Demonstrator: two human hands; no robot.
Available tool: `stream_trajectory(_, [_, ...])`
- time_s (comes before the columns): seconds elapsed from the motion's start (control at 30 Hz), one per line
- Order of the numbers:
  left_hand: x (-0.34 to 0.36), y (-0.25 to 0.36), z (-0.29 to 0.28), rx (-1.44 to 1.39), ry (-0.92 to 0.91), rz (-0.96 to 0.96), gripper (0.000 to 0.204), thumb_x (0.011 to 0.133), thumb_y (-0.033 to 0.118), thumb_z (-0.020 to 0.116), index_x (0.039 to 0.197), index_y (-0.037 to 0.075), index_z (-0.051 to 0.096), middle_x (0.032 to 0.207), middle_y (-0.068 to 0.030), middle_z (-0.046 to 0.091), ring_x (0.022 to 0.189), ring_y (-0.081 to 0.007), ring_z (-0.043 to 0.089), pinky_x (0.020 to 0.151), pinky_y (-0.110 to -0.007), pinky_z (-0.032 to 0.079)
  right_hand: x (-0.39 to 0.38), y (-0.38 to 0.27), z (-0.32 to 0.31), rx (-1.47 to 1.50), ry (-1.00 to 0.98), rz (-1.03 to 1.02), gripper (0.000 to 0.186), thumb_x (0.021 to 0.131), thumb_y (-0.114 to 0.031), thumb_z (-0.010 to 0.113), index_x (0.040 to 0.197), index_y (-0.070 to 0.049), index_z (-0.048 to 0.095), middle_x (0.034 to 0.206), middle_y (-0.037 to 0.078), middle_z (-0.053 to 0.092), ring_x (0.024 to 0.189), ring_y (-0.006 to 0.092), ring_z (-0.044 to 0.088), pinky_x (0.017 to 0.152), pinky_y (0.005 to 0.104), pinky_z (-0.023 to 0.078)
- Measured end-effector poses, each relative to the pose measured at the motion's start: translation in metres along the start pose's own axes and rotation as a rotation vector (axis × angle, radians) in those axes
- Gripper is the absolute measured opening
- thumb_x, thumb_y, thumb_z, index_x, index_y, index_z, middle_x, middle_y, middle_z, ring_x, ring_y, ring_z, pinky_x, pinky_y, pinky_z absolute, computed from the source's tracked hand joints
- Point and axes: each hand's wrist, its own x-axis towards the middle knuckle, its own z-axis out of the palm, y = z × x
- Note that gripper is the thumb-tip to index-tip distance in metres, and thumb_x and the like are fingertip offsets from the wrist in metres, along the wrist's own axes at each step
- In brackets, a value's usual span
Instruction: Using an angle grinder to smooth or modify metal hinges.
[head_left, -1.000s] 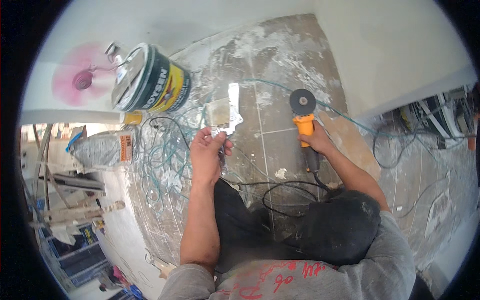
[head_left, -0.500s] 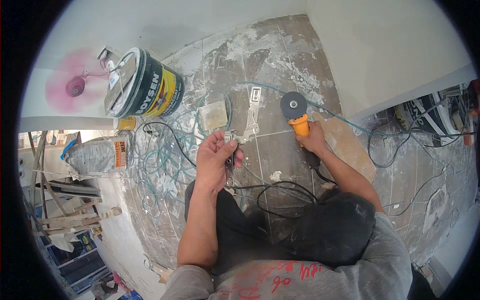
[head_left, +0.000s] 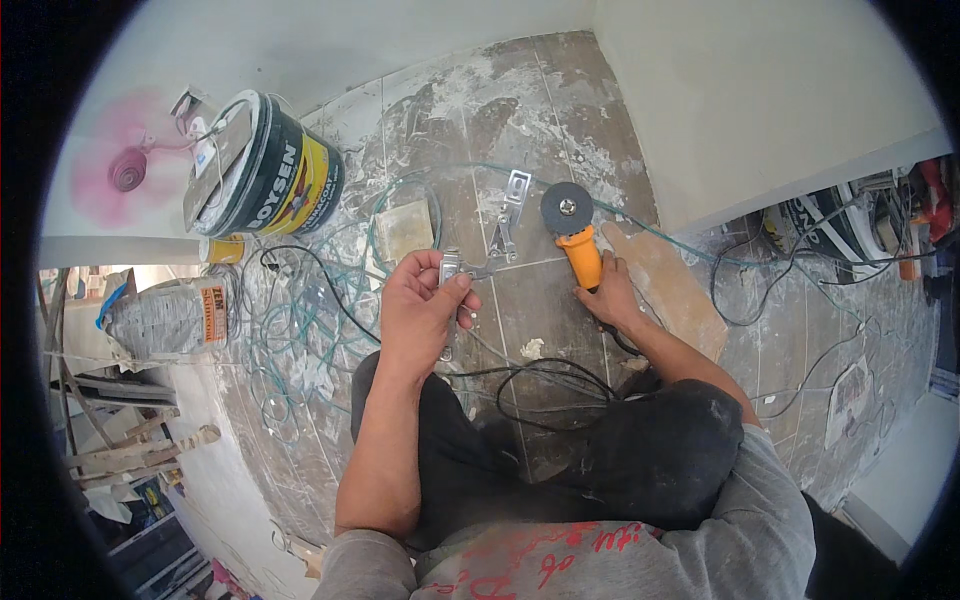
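My left hand [head_left: 422, 308] is closed round one end of a jointed silver metal hinge [head_left: 504, 236], thumb on top. The hinge's folding arms and slotted end plate stick out beyond my fingers, angled away from me; the part inside my grip is hidden. To the right, my right hand [head_left: 612, 298] wraps the body of an orange angle grinder [head_left: 583, 262]. Its dark round disc [head_left: 567, 209] faces up, at the far end of the tool. A gap separates the disc from the hinge's end plate.
A dark paint bucket [head_left: 300, 185] stands at the far left beside a pink fan [head_left: 127, 169]. Tangled green hose [head_left: 285, 345] and black cable [head_left: 545, 372] lie across the dusty tiled floor. A square tile piece [head_left: 404, 232] and brown board [head_left: 665, 290] lie nearby.
The hinge has turned in my left hand, its arms now more folded. My right hand still holds the grinder, its disc slightly nearer the hinge plate. The whole view has shifted a little.
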Motion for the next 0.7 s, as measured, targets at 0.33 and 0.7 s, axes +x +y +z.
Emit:
stream_trajectory(0.33, [-0.018,0.041,0.031,0.391,-0.037,0.259,0.024,0.085,-0.005,0.065,0.104,0.001,0.052,0.09,-0.0038,0.061,0.072,-0.0092,0.059,0.059,-0.021,0.046,-0.015,-0.132,-0.272,-0.03,0.117,-0.524,0.03,0.084,-0.011,0.066,0.112,-0.002,0.062,0.106,0.017,0.061,0.094,0.0336,0.062,0.082,0.0399,0.05])
stream_trajectory(0.7, [-0.042,0.074,0.098,0.205,-0.044,0.737,0.022,0.08,-0.007,0.069,0.097,-0.001,0.056,0.111,-0.01,0.057,0.093,-0.0127,0.06,0.08,-0.025,0.051,-0.044,-0.244,-0.269,0.669,0.253,-0.004,0.044,0.093,-0.005,0.052,0.134,0.009,0.046,0.124,0.018,0.059,0.112,0.0214,0.061,0.09,0.0301,0.049])
